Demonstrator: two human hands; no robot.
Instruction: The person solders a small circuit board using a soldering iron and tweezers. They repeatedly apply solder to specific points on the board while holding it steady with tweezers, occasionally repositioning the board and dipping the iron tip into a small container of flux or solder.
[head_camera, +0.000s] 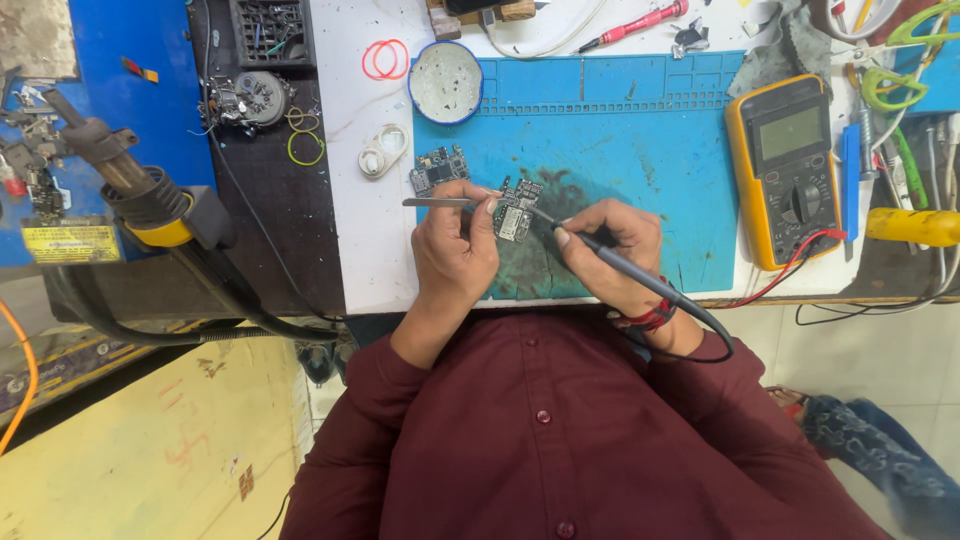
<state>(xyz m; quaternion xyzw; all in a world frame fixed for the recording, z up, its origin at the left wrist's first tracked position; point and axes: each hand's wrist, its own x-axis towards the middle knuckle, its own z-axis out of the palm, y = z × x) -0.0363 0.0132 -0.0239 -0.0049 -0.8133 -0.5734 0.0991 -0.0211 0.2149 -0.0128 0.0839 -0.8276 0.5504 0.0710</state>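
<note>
Small dark phone circuit board (516, 210) lies on the worn blue silicone work mat (650, 140) atop the white counter (365, 230), between both hands. Left hand (455, 245) pinches thin metal tweezers (435, 202), which point left, its fingertips touching the board's edge. Right hand (610, 245) grips a slim black soldering pen (620, 265) like a pencil, tip at the board. A second, similar circuit board (438, 168) lies just beside, and a yellow multimeter (788, 165) rests well apart on the mat's right.
</note>
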